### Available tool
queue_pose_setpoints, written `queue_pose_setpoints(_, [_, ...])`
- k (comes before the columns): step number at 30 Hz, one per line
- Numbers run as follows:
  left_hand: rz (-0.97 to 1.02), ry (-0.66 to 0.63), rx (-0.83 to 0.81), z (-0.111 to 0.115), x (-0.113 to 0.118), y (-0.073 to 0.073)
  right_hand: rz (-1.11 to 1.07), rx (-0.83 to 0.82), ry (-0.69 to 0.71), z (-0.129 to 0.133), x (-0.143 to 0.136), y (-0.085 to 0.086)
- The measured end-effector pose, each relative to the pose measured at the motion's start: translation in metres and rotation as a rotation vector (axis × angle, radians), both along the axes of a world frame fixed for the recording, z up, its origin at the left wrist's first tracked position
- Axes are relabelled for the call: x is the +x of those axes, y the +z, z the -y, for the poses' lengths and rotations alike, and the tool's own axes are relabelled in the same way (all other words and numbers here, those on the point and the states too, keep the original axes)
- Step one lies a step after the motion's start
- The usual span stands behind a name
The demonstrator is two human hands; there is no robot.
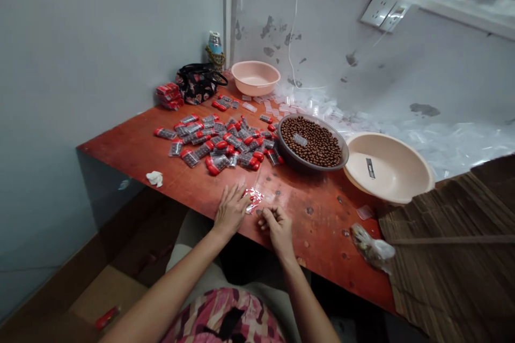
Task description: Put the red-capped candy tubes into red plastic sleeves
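A small, shiny red-and-white printed piece (pixel 255 201) lies near the table's front edge. My left hand (pixel 231 209) rests flat on the table at its left, fingers stretched out and touching it. At its lower right corner my right hand (pixel 277 223) has its fingers curled together in a pinch; what they hold, if anything, is too small to name. Beyond my hands lies a heap of small clear packs with red ends (pixel 217 139), dark pieces inside. To the right of the heap stands a grey basin of brown balls (pixel 317 139), a clear plastic piece (pixel 300 140) lying on top.
A cream basin (pixel 396 166) and a pink basin (pixel 255 76) stand farther back. Clear plastic pieces (pixel 333 110) pile along the wall. Stacked cardboard (pixel 454 241) and a knotted plastic bag (pixel 372 246) are at the right. A flowered bag (pixel 197 83) sits at the back left.
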State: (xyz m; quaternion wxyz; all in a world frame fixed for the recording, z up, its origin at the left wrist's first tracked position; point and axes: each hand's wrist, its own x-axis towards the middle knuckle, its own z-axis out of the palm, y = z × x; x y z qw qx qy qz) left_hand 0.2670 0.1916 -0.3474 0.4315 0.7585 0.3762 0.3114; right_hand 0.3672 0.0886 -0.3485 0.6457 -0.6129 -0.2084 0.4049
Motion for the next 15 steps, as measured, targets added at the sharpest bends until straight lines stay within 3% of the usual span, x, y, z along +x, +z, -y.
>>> queue_pose_setpoints(3, [-0.043,-0.044,0.126,0.002,-0.006,-0.002,0.032,0.033,-0.038,-0.012,0.006,0.001])
queue_pose_setpoints(7, [-0.071,-0.105,0.261,0.008,-0.009,0.0,-0.101,0.098,0.06,-0.032,0.012,0.003])
queue_pose_setpoints(9, [-0.008,-0.015,0.122,0.01,-0.011,0.005,-0.166,0.137,0.076,-0.039,0.015,0.004])
queue_pose_setpoints(11, [0.09,0.082,-0.155,0.01,-0.013,0.011,-0.218,0.148,0.083,-0.043,0.018,0.005])
queue_pose_setpoints(15, [0.266,-0.009,-0.735,0.003,-0.015,0.02,-0.193,0.102,0.222,-0.048,0.023,0.007])
